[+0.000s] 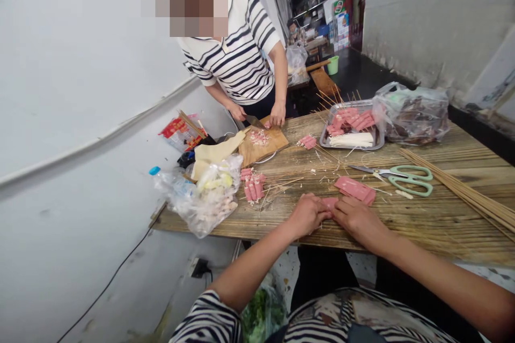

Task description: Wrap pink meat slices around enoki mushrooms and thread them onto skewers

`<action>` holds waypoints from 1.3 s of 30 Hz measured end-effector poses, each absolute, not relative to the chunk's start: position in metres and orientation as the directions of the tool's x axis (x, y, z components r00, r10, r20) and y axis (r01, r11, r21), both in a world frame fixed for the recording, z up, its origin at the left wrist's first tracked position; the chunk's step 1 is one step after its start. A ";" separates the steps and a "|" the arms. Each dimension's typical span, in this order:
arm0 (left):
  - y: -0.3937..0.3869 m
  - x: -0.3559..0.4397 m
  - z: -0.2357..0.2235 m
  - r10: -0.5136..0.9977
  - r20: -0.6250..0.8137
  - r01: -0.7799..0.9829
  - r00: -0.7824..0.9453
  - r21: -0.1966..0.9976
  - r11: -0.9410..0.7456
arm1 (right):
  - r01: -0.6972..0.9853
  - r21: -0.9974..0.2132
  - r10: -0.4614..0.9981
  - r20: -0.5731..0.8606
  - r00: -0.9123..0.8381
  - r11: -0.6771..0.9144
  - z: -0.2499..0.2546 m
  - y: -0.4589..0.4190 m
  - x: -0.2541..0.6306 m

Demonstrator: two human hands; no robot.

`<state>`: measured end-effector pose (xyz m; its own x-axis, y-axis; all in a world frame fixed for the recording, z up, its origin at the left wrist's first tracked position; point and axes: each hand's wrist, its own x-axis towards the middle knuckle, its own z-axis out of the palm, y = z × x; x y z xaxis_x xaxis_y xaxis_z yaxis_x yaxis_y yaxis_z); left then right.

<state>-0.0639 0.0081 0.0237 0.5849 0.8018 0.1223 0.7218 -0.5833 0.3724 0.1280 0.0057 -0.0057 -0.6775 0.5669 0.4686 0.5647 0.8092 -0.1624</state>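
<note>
My left hand (309, 216) and my right hand (358, 218) meet near the table's front edge, their fingers closed on a pink meat slice (330, 202). Whatever may lie inside the slice is hidden by my fingers. Just beyond my right hand is a stack of flat pink meat slices (355, 189). Left of my hands lie skewered meat rolls (254, 187) with white mushroom ends poking out. Another small group of rolls (307, 142) sits farther back. Green-handled scissors (402, 176) rest open to the right of the stack.
A metal tray (354, 145) holds skewered rolls and white mushrooms. Beside it stands a plastic bag (414, 115); bamboo skewers (462, 185) lie at right. Across the table, a co-worker (241, 48) cuts with a knife (255, 121) on a board (263, 153). Another bag (209, 198) occupies the left end.
</note>
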 end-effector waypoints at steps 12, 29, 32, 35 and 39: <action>0.002 -0.065 0.023 0.942 0.049 0.671 0.333 0.690 -0.273 | 0.433 -0.472 0.598 0.289 -0.748 0.768 0.006 0.035 0.126; -0.008 -0.060 0.029 0.857 0.114 0.826 0.503 0.228 -0.516 | 0.509 -0.571 0.672 0.106 -0.733 0.645 0.016 0.040 0.127; 0.006 -0.062 0.038 0.845 -0.025 0.809 0.533 0.306 -0.501 | 0.520 -0.603 0.688 0.067 -0.722 0.605 0.020 0.038 0.128; 0.022 -0.064 0.043 0.816 -0.168 0.798 0.553 0.386 -0.462 | 0.525 -0.591 0.692 0.078 -0.718 0.612 0.021 0.034 0.128; 0.033 -0.063 0.045 0.805 -0.292 0.821 0.517 0.434 -0.370 | 0.490 -0.339 0.584 0.279 -0.763 0.803 0.012 0.023 0.129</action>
<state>-0.0628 0.0330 0.0448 0.5170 0.8047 -0.2917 0.8212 -0.3702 0.4343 0.1290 0.0231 0.0125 -0.7626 0.5835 0.2792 0.4901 0.8029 -0.3393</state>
